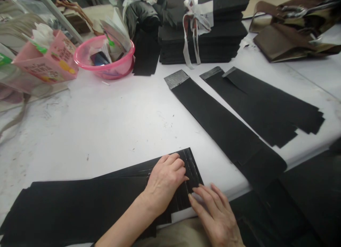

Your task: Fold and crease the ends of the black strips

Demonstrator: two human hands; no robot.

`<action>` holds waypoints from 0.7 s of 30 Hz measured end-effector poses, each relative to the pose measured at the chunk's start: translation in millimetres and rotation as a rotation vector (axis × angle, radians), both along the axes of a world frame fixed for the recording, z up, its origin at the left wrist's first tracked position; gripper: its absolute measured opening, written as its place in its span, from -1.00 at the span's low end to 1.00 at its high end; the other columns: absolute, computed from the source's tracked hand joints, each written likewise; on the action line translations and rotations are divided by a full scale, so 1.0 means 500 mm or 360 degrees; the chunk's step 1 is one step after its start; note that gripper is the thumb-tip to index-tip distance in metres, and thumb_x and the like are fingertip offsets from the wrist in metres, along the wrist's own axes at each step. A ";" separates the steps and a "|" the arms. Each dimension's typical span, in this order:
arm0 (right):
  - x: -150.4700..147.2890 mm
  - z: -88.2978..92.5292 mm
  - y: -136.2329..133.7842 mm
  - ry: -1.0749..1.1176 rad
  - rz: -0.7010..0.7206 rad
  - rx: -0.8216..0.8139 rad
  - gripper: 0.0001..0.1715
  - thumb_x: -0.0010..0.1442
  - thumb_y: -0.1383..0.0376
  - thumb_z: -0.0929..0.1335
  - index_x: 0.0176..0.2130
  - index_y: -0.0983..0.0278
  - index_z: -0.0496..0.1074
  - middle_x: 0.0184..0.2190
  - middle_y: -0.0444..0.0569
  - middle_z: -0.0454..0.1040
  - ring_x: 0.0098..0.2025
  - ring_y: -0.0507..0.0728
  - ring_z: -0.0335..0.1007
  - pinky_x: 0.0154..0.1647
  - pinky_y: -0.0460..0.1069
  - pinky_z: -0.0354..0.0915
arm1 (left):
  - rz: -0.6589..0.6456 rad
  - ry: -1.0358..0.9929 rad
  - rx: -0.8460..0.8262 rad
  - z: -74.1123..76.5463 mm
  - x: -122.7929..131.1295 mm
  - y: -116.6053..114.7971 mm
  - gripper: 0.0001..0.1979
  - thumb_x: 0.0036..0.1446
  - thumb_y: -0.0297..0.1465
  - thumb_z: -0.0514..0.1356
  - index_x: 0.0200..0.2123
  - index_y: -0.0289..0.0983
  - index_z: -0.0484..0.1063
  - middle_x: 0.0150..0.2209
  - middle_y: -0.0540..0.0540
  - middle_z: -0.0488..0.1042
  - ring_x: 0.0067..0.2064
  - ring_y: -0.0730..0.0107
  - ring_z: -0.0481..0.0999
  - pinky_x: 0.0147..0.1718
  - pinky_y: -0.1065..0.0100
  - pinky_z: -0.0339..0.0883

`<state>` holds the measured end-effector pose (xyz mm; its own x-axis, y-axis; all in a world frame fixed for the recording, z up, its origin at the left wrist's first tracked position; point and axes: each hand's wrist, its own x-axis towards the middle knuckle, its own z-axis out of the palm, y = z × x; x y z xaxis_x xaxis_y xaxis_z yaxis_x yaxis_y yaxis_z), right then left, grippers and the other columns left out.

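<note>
A fanned stack of long black paper sheets (80, 201) lies along the near edge of the white table (112, 122). My left hand (165, 179) rests on the stack's right end with its fingers curled down onto the staggered sheet edges. My right hand (215, 213) lies just to the right with its fingers stretched flat, the tips touching the stack's lower right corner at the table's edge. Neither hand lifts a sheet.
Two more rows of black sheets (226, 130) (263, 105) run diagonally at right, one overhanging the edge. A tied bundle of black sheets (205, 30) stands at the back, with a pink bowl (106, 59), a pink box (48, 59) and brown bags (290, 37).
</note>
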<state>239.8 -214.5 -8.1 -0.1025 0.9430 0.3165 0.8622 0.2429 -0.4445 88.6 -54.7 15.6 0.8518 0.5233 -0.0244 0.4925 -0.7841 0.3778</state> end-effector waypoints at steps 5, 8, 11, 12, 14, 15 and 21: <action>0.006 -0.003 0.000 -0.0025 0.0036 0.0025 -0.54 0.43 0.41 0.10 -0.02 0.24 0.51 -0.04 0.02 0.51 0.11 0.18 0.34 0.24 0.18 0.08 | -0.0001 0.0199 -0.0117 0.030 0.034 0.032 -0.70 -0.02 -0.23 0.41 -0.39 -0.29 0.42 -0.29 -0.06 0.45 -0.12 0.16 0.40 -0.17 0.16 0.35; 0.007 -0.007 0.001 -0.0009 0.0000 0.0066 -0.53 0.42 0.41 0.09 -0.03 0.25 0.53 -0.05 0.03 0.52 0.10 0.20 0.35 0.24 0.20 0.08 | -0.0033 0.0241 -0.0173 0.036 0.047 0.051 -0.71 -0.06 -0.28 0.44 -0.44 -0.28 0.40 -0.33 -0.03 0.44 -0.17 0.18 0.40 -0.23 0.20 0.32; 0.007 -0.009 0.003 -0.0024 0.0002 0.0069 -0.52 0.42 0.42 0.09 -0.03 0.24 0.53 -0.06 0.01 0.53 0.10 0.19 0.36 0.25 0.18 0.07 | -0.0050 0.0203 -0.0258 0.032 0.050 0.069 -0.74 -0.03 -0.36 0.43 -0.48 -0.28 0.39 -0.36 0.00 0.43 -0.19 0.23 0.39 -0.21 0.24 0.30; 0.007 -0.010 0.003 -0.0029 0.0007 0.0066 -0.52 0.42 0.42 0.09 -0.02 0.24 0.52 -0.06 0.01 0.53 0.10 0.18 0.36 0.25 0.17 0.07 | -0.0044 0.0179 -0.0301 0.030 0.050 0.075 -0.74 -0.02 -0.38 0.43 -0.50 -0.28 0.39 -0.38 0.00 0.43 -0.19 0.25 0.39 -0.22 0.26 0.29; 0.006 -0.011 0.004 -0.0019 -0.0007 0.0067 -0.53 0.42 0.42 0.10 -0.02 0.23 0.52 -0.07 -0.01 0.54 0.09 0.17 0.36 0.26 0.16 0.07 | -0.0025 0.0128 -0.0392 0.026 0.048 0.086 -0.73 -0.04 -0.40 0.45 -0.52 -0.28 0.38 -0.40 0.01 0.42 -0.22 0.28 0.38 -0.23 0.31 0.28; 0.006 -0.012 0.004 0.0003 -0.0032 0.0071 -0.53 0.43 0.42 0.10 -0.03 0.22 0.53 -0.07 -0.01 0.54 0.09 0.17 0.37 0.26 0.16 0.07 | -0.0011 0.0103 -0.0429 0.024 0.048 0.089 -0.73 -0.05 -0.41 0.45 -0.52 -0.28 0.38 -0.41 0.01 0.41 -0.23 0.29 0.38 -0.24 0.32 0.27; 0.011 -0.011 0.003 -0.0004 0.0014 0.0025 -0.53 0.43 0.40 0.10 -0.01 0.23 0.52 -0.04 0.00 0.52 0.10 0.18 0.36 0.26 0.17 0.07 | 0.0096 -0.0026 -0.0526 0.015 0.043 0.096 -0.78 0.04 -0.49 0.38 -0.50 -0.26 0.37 -0.40 0.02 0.41 -0.23 0.30 0.36 -0.27 0.35 0.24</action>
<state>245.6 -213.1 -13.8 -0.1118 0.9369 0.3313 0.8609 0.2578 -0.4385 110.3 -6.7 23.0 0.8213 0.5386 -0.1878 0.5260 -0.5877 0.6148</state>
